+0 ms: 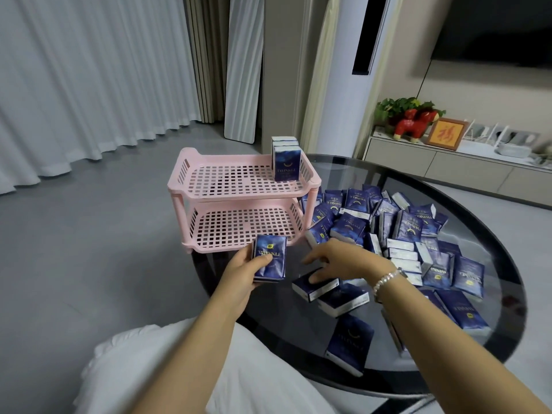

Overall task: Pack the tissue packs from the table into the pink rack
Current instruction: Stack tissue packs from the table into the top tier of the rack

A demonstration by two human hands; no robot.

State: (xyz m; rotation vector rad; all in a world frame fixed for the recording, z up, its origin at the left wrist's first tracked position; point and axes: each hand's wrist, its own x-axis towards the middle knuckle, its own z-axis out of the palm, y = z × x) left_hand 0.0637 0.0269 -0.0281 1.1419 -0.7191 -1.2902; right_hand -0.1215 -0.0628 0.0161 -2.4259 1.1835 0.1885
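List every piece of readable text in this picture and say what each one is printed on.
"TWINKLE": pack held in the left hand.
"TWINKLE": front pack standing on the rack's top shelf.
"TWINKLE", upside down: several packs in the pile on the table.
Small print on the packs: too blurred to read.
Red character in the frame: not legible.

I'm seeing white curtains (74, 85) hanging far left, and a red toy horse (413, 125) standing beside a framed picture (445, 133) far right.
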